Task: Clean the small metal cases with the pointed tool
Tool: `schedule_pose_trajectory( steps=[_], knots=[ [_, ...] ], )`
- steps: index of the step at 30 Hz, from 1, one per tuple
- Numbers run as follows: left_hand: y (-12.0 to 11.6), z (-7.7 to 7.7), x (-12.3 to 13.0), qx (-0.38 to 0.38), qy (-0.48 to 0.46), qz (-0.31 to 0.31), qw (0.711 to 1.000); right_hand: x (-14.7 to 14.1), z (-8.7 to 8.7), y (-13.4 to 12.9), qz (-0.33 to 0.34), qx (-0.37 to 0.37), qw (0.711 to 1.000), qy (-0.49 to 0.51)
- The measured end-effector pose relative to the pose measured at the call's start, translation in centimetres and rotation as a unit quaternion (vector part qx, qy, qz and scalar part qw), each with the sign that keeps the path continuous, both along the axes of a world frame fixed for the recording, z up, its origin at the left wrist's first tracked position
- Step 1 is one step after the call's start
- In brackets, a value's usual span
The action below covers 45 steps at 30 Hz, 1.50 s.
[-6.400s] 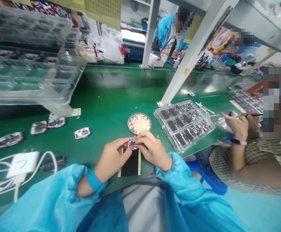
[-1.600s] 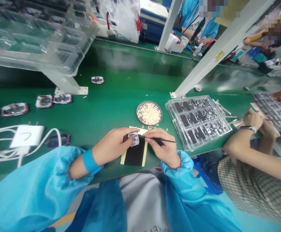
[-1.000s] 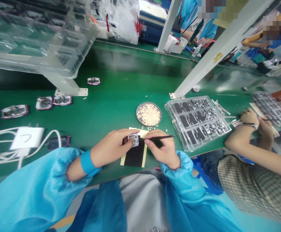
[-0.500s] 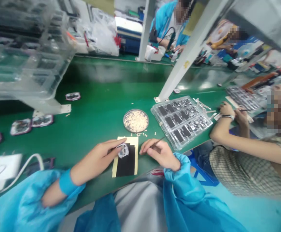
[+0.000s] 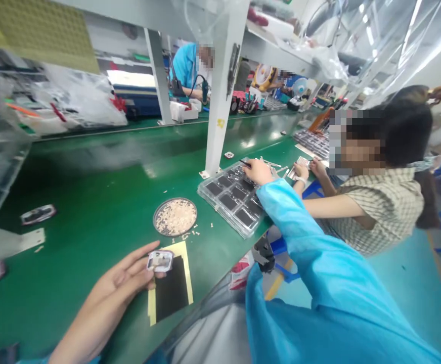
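Note:
My left hand (image 5: 124, 278) pinches a small, pale, rounded-square device housing (image 5: 160, 261) between thumb and fingers, over the left edge of a black pad (image 5: 172, 290) with yellow borders. Its inside faces up; the fine parts in it are too small to make out. At the clear compartment tray (image 5: 220, 205), my right hand (image 5: 259, 172) is closed on dark tweezers (image 5: 245, 163), low over the far compartments. Black flat parts and small shiny pieces fill the tray. The hand hides the tweezers' tips and what they may touch.
A round dish (image 5: 175, 216) of small beige pieces stands left of the tray, with loose pieces beside it. A white post (image 5: 220, 106) rises behind the tray. Close on the right, a co-worker's hands (image 5: 301, 173) work at the same bench. More housings (image 5: 38, 214) lie left.
My right hand has moved from beside the black pad out over the tray with the tweezers. My left hand keeps the housing, now turned more level. The view has swung right.

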<state>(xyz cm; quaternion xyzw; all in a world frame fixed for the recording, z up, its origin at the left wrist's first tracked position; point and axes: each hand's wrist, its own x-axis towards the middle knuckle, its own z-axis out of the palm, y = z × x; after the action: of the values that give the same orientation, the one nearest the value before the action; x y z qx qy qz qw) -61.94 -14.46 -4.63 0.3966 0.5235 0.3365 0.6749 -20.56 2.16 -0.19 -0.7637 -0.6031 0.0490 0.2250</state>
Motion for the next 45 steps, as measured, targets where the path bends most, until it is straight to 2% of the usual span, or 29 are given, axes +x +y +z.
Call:
schedule_pose_trajectory(
  steps=[3, 7, 11, 14, 15, 17, 18, 21, 23, 25, 29, 33, 37, 41, 45],
  knots=[
    [0.3, 0.3, 0.1, 0.012, -0.008, -0.017, 1.0, 0.1, -0.7, 1.9, -0.03, -0.036, 0.999, -0.014],
    [0.5, 0.0, 0.2, 0.043, 0.012, -0.022, 0.999, 0.2, -0.6, 2.2, -0.029, -0.037, 0.999, 0.001],
    [0.2, -0.7, 0.7, 0.049, 0.0, 0.002, 0.999, -1.1, 0.4, -0.2, 0.018, 0.008, 0.998, 0.053],
    [0.0, -0.7, 1.1, 0.05, 0.016, -0.009, 0.999, -4.3, 0.8, -4.1, 0.098, 0.018, 0.988, 0.12],
    [-0.1, -0.7, 1.2, 0.054, 0.027, -0.012, 0.998, -5.7, 0.8, -5.7, 0.135, 0.019, 0.978, 0.157],
    [-0.2, -0.5, 1.3, 0.06, 0.045, -0.004, 0.997, -8.8, 0.4, -9.1, 0.215, 0.032, 0.921, 0.322],
    [-0.2, -0.4, 1.3, 0.062, 0.05, 0.001, 0.997, -10.3, 0.0, -10.7, 0.242, 0.016, 0.896, 0.373],
    [-0.3, -0.4, 1.3, 0.067, 0.029, 0.009, 0.997, -14.3, -1.4, -14.4, 0.291, -0.093, 0.836, 0.456],
    [-0.4, -0.5, 1.1, 0.075, -0.002, 0.009, 0.997, -16.5, -2.6, -15.6, 0.302, -0.147, 0.805, 0.49],
    [-0.5, -0.6, 0.8, 0.09, -0.017, 0.012, 0.996, -18.1, -3.7, -16.0, 0.301, -0.171, 0.789, 0.507],
    [-0.9, -0.5, 0.5, 0.128, 0.03, 0.027, 0.991, -20.1, -5.1, -15.9, 0.282, -0.186, 0.784, 0.521],
    [-1.2, 0.2, 0.9, 0.141, 0.036, 0.026, 0.989, -20.4, -5.8, -15.7, 0.275, -0.177, 0.785, 0.526],
    [-1.5, -0.1, 1.2, 0.161, 0.02, 0.004, 0.987, -20.2, -6.3, -15.6, 0.273, -0.16, 0.786, 0.531],
    [-1.6, -0.8, 1.2, 0.199, 0.105, -0.028, 0.974, -19.9, -6.5, -15.4, 0.268, -0.172, 0.773, 0.548],
    [-1.6, -0.9, 1.2, 0.223, 0.193, -0.044, 0.954, -19.9, -6.5, -15.3, 0.269, -0.178, 0.764, 0.558]
  ],
)
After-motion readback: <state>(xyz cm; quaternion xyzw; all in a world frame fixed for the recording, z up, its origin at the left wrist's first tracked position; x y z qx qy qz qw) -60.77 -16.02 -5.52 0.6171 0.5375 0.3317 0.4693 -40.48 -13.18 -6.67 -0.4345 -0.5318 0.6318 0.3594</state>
